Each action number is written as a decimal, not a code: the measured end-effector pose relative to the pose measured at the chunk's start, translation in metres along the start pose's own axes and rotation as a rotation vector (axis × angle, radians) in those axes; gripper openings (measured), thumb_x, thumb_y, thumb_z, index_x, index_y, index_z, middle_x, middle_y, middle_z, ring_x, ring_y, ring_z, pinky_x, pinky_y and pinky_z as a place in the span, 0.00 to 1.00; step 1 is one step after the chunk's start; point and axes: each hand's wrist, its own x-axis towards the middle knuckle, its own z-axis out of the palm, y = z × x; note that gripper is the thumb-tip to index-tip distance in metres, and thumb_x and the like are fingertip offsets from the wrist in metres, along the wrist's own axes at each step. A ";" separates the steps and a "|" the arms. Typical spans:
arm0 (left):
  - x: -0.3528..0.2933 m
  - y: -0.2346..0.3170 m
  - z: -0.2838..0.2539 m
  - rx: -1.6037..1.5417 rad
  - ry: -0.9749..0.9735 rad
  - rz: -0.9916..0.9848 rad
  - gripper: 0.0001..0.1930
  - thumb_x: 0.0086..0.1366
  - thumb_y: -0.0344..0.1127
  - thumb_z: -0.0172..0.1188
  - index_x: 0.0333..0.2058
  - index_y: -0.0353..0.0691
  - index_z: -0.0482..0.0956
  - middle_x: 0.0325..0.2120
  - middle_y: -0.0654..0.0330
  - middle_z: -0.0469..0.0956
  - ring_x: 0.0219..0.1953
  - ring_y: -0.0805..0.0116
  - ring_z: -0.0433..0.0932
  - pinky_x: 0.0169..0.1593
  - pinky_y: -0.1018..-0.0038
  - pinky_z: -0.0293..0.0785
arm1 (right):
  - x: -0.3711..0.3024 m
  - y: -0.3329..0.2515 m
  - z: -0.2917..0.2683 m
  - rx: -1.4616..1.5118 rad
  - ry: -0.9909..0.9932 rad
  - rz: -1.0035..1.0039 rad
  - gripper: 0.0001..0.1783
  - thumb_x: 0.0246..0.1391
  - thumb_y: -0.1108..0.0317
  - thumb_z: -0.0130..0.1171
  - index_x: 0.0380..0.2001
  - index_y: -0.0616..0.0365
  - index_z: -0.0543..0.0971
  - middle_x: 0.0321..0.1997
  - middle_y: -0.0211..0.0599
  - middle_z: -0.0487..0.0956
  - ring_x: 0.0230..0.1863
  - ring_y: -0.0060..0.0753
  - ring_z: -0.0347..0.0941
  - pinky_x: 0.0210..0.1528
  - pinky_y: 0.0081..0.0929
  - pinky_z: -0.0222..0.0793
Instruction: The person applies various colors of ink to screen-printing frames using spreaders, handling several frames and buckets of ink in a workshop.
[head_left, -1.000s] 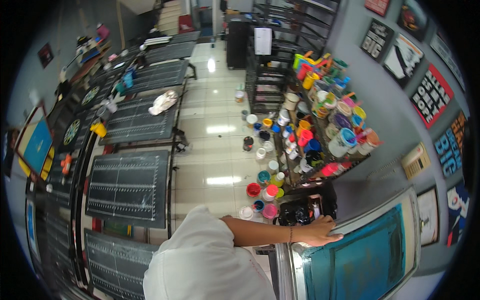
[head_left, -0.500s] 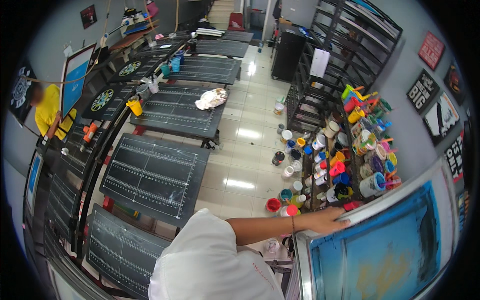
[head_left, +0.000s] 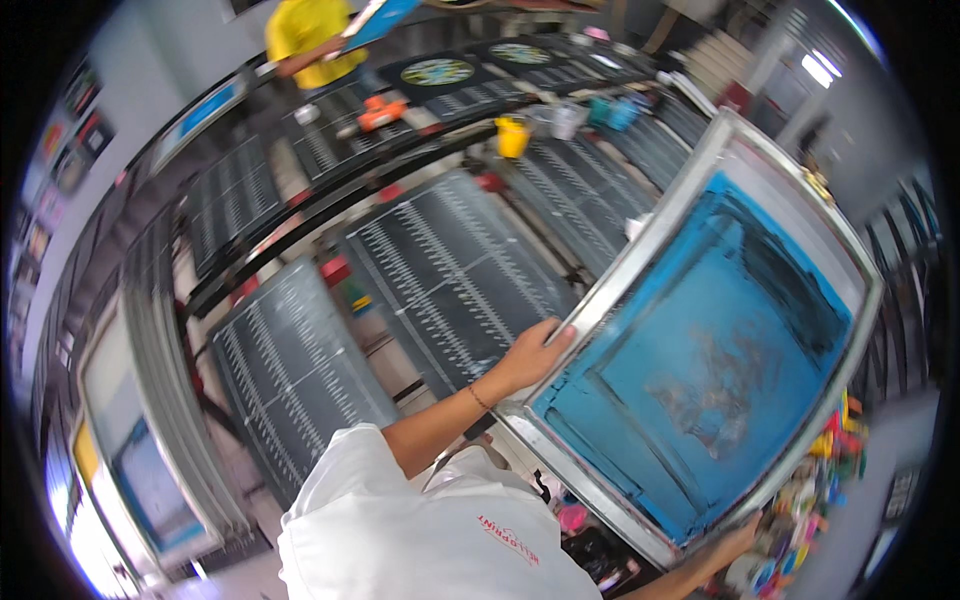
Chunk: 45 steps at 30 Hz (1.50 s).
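Observation:
A large silk-screen frame [head_left: 650, 350] with a metal border and blue-coated mesh hangs tilted in front of me on the right. Dark smears mark its far corner, and a greyish patch shows in the middle of the mesh. My left hand [head_left: 540, 355] is closed around its left border, with the thumb over the edge. At the lower right border, my right hand [head_left: 737, 540] grips the same frame; most of its fingers are hidden or blurred. Black printing boards [head_left: 455, 275] with white ruled marks lie beyond my left hand.
A person in a yellow shirt [head_left: 318, 40] holds another blue screen [head_left: 382, 22] across the boards. Stacked screen frames [head_left: 150, 430] stand at left. A yellow pitcher [head_left: 512, 137] and an orange tool [head_left: 381, 113] rest farther off. Ink containers [head_left: 800, 500] crowd the lower right.
My view has turned left toward the boards, and the silk-screen frame has come up in front of me. My right hand has come into view on its lower border; my left still grips it.

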 end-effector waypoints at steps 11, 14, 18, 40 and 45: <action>-0.240 -0.083 -0.115 -0.006 1.056 -0.410 0.29 0.77 0.55 0.51 0.47 0.27 0.77 0.39 0.45 0.81 0.42 0.62 0.77 0.49 0.63 0.74 | -0.149 0.003 0.350 0.105 -1.206 -0.204 0.25 0.69 0.54 0.50 0.36 0.71 0.81 0.31 0.40 0.79 0.36 0.38 0.75 0.45 0.39 0.69; -0.258 -0.103 -0.101 0.008 1.270 -0.515 0.28 0.77 0.55 0.52 0.46 0.27 0.77 0.39 0.44 0.81 0.42 0.62 0.76 0.49 0.63 0.74 | -0.179 0.023 0.414 -0.017 -1.342 -0.348 0.28 0.69 0.54 0.49 0.30 0.73 0.78 0.28 0.46 0.78 0.33 0.43 0.73 0.41 0.44 0.65; -0.242 -0.137 -0.080 -0.004 1.241 -0.433 0.29 0.76 0.55 0.54 0.46 0.26 0.76 0.41 0.41 0.81 0.45 0.54 0.79 0.52 0.59 0.73 | -0.193 0.037 0.475 -0.111 -1.305 -0.581 0.30 0.67 0.51 0.49 0.31 0.74 0.80 0.31 0.62 0.81 0.37 0.62 0.76 0.44 0.51 0.66; -0.225 -0.161 -0.084 0.351 0.995 -0.774 0.38 0.71 0.62 0.56 0.43 0.17 0.76 0.44 0.26 0.77 0.50 0.31 0.76 0.57 0.48 0.70 | -0.206 0.059 0.515 -0.395 -1.302 -0.631 0.29 0.63 0.47 0.46 0.40 0.62 0.85 0.45 0.62 0.83 0.50 0.68 0.79 0.53 0.56 0.70; -0.241 -0.166 -0.090 0.404 0.989 -0.722 0.38 0.71 0.61 0.56 0.43 0.17 0.75 0.43 0.27 0.76 0.49 0.32 0.75 0.57 0.48 0.70 | -0.229 0.054 0.502 -0.422 -1.275 -0.641 0.29 0.63 0.47 0.48 0.42 0.62 0.85 0.44 0.60 0.84 0.50 0.69 0.78 0.53 0.56 0.71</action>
